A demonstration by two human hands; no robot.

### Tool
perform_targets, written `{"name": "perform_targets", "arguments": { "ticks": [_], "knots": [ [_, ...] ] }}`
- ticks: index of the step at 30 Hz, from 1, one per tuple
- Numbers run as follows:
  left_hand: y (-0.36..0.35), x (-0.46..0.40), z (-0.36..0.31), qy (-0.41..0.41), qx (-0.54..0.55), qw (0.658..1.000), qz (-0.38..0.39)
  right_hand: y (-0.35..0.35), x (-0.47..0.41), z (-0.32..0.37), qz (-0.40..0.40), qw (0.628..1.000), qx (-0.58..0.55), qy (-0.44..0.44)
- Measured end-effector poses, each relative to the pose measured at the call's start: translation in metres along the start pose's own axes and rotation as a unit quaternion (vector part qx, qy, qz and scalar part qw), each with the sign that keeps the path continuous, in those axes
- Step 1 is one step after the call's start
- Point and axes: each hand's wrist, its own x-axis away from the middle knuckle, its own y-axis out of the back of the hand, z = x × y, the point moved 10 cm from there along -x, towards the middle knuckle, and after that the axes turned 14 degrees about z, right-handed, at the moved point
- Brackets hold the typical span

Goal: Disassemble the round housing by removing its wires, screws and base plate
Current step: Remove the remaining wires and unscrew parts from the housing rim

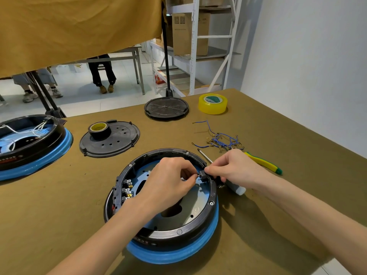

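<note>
housing: round housing (166, 197) sat on the counter (278, 225) right in front, open side up, blue ring underneath
left grip: left hand (168, 181) reached inside the housing, fingertips pinching something small at the black connector block (202, 173) on the far-right rim
right grip: right hand (236, 167) pinched the same block from outside the rim
done so far: looked like the wires were out, blue wire bundle (222, 140) piled well apart on the counter; base plate (109, 138) apparently off too, lying beyond the housing with a tape roll (99, 129) on it
left to do: guessing the block itself, plus rim screws (211, 203) seemingly in place
tools: screwdriver (258, 161) lay just behind the right hand
writing: some print on the housing's lower front wall, too blurry to read; yellow tape (212, 103) label unreadable too
</note>
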Motion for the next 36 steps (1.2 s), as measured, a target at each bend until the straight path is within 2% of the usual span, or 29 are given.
{"name": "perform_targets", "arguments": {
  "ticks": [16,21,24,28,32,36],
  "knots": [
    [0.004,0.002,-0.003,0.0,-0.003,1.0,0.014,0.002,0.001,-0.001,-0.031,0.999,0.004,0.036],
    [0.035,0.029,0.01,0.042,-0.062,0.996,-0.055,0.002,-0.006,-0.003,-0.044,0.998,0.035,0.034],
    [0.049,0.052,0.029,0.088,-0.104,0.987,-0.086,0.009,-0.013,-0.001,-0.084,0.994,0.065,0.027],
    [0.055,0.072,0.051,0.128,-0.015,0.981,-0.145,0.017,-0.009,0.012,-0.161,0.977,0.124,0.064],
    [0.057,0.077,0.058,0.135,0.057,0.969,-0.198,-0.006,-0.021,0.024,-0.121,0.975,0.161,0.095],
    [0.054,0.083,0.074,0.162,0.113,0.956,-0.217,-0.006,-0.028,0.023,-0.091,0.981,0.118,0.123]
  ]
}}
